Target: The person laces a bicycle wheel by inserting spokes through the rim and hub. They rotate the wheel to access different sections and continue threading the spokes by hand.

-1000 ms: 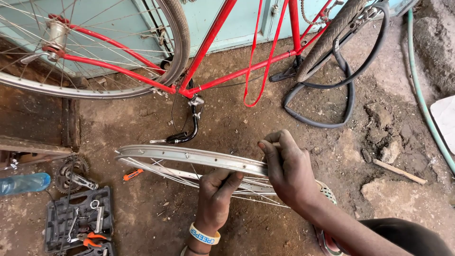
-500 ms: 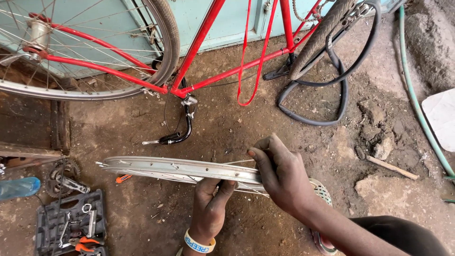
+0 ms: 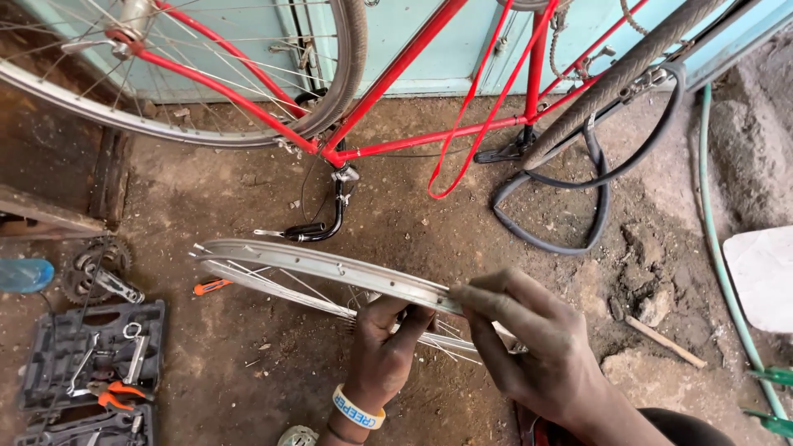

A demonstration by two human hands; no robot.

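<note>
Head view. A bare metal wheel rim (image 3: 330,266) with loose spokes lies tilted across the lower centre of the frame. The left hand (image 3: 382,351), wearing a wristband, grips the rim from below, fingers curled around its inner edge among the spokes. The right hand (image 3: 537,347) lies over the rim's right end, fingers pressed together and laid along the outer face, thumb beneath; the exact contact under the palm is hidden.

Risks, as judged from this position: the rim is held only at its right end, so the free left end could drop or swing and strike the ground. The spokes (image 3: 289,289) fan loosely beneath and could snag or prick the left fingers. A sideways load from either hand could bend the thin rim.

Surface and room: the ground is packed brown dirt (image 3: 215,198), uneven and stony toward the right. A red bicycle frame (image 3: 396,74) stands inverted across the top, against a pale blue wall. An open tool case (image 3: 91,355) sits at lower left, a chainring (image 3: 95,268) above it. A black inner tube (image 3: 578,206) hangs at upper right; a green hose (image 3: 727,281) runs down the right edge.
</note>
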